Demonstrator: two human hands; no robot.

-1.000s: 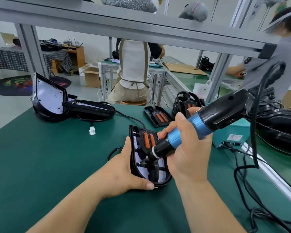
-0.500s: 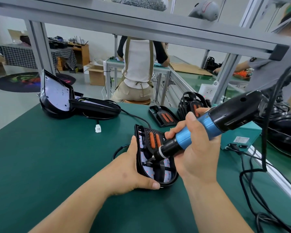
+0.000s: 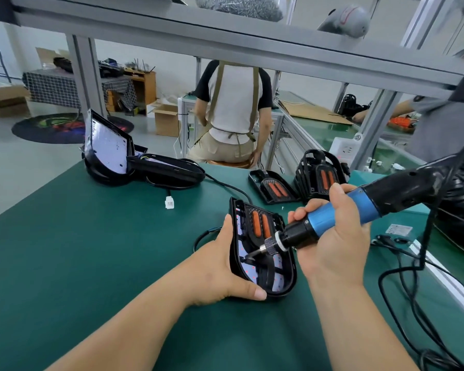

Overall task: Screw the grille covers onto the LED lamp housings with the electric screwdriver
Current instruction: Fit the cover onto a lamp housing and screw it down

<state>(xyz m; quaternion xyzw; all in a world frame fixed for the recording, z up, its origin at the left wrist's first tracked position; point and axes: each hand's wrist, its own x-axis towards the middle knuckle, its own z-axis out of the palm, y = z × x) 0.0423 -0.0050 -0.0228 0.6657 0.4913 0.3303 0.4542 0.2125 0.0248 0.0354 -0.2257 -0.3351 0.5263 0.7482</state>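
Over housing [image 3: 263, 253], tilted right hand [image 3: 335, 242]

Bare mat [image 3: 86, 263] lies open leftward; cables [image 3: 402, 285] clutter the right.

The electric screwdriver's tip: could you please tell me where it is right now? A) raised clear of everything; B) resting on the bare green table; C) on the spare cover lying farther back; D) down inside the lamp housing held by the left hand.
D: the right hand angles the screwdriver downward so its tip sits inside the lamp housing, which the left hand holds by its edge.
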